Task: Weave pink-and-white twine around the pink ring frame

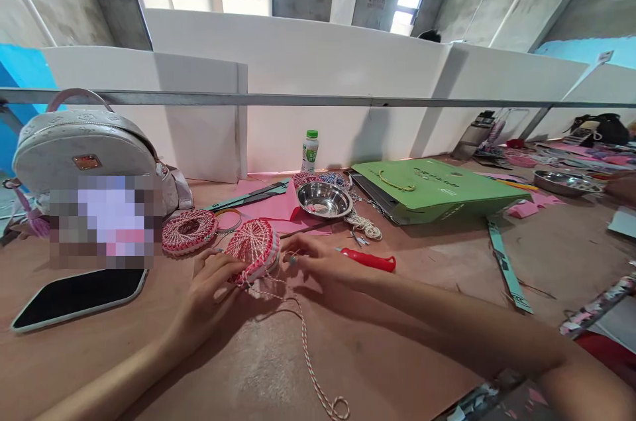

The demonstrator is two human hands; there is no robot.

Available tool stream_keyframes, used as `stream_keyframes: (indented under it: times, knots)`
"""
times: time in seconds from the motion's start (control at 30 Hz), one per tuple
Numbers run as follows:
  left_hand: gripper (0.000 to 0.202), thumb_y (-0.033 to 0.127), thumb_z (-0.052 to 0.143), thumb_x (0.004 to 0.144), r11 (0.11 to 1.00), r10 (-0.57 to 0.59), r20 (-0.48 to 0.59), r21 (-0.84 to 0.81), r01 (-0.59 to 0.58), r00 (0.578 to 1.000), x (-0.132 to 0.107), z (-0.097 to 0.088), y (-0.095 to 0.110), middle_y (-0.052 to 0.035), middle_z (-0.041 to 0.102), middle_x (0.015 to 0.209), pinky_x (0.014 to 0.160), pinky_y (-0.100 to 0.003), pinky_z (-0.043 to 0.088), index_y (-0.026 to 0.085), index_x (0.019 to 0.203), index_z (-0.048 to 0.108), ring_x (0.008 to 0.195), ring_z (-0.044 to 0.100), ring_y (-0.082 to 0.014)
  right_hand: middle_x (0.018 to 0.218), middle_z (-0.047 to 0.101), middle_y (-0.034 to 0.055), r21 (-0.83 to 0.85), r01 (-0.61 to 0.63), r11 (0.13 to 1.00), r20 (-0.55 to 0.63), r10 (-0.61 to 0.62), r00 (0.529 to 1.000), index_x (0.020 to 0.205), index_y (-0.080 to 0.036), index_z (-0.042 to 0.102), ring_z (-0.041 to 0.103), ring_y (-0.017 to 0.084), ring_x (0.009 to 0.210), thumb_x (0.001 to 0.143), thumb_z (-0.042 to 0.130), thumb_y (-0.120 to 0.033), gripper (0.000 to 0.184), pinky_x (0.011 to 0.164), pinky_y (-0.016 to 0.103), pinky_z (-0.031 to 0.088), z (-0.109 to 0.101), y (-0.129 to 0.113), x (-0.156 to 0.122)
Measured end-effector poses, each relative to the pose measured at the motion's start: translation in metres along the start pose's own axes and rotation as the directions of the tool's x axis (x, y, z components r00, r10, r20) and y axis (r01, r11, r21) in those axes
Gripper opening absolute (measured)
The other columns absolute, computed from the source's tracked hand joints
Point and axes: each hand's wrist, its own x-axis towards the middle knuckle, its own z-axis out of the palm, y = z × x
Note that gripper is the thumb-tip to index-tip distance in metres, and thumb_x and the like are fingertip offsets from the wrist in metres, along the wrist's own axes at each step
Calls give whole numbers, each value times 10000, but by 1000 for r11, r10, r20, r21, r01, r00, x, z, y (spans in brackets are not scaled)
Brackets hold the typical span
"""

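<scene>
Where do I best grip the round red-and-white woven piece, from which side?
Probably by the thick rim of the round red-and-white woven piece, from the left, where the left hand touches it. The rim offers an edge to pinch; pressing strands radiating across the face could disturb them. Red-and-white twisted cord lies at its near right, by the right hand.

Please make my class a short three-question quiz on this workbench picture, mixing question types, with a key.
1. Which of the worker's hands holds the raised woven disc by its edge nearest the phone?
2. True or false: the phone's screen is dark.
3. What colour is the cap on the bottle?
A. Red
B. Green
C. Black

Key: 1. The left hand. 2. True. 3. B.
</scene>
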Motion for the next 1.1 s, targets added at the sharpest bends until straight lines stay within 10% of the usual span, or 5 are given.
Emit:
stream_keyframes:
  times: [0.13,0.3,0.57,0.7,1.1]
  knots:
    - [164,215,535,981,999,-34,30,22,33,999,-2,0,-1,-16,730,1011,1028,-408,375,244,1094,650,941,664,-188,1059,694,48,-247,169,954,143,-137,980,974,-198,707,630,188,1005,883,666,-211,101,913,333,502,17,1,18]
    - [137,242,561,971,998,-60,10,2,60,998,-1,1,0,-13,737,973,993,-396,400,244,1052,671,920,648,-193,940,708,41,-61,73,995,233,-57,971,978,-162,733,634,174,885,877,674,-277,164,839,322,508,28,13,31]
    - [114,240,586,962,995,-88,-10,-51,87,996,2,0,4,-12,720,965,946,-378,416,242,1040,668,894,633,-193,1065,669,52,348,42,937,-225,40,974,1001,-223,627,595,144,783,917,607,-395,192,616,249,483,12,4,23]
    - [115,267,586,957,991,-117,-25,-67,116,993,0,1,1,-27,719,970,937,-387,429,239,1021,678,920,632,-209,630,495,-18,366,126,922,-328,1,945,743,-208,472,425,118,537,922,509,-421,281,504,232,405,-23,-8,37]
    - [132,284,591,940,984,-164,-22,-78,162,986,0,0,-2,-40,720,950,884,-380,461,239,1002,699,925,612,-228,907,665,38,-413,257,874,10,-277,961,874,-200,733,598,178,862,903,681,-295,112,837,331,475,8,12,29]
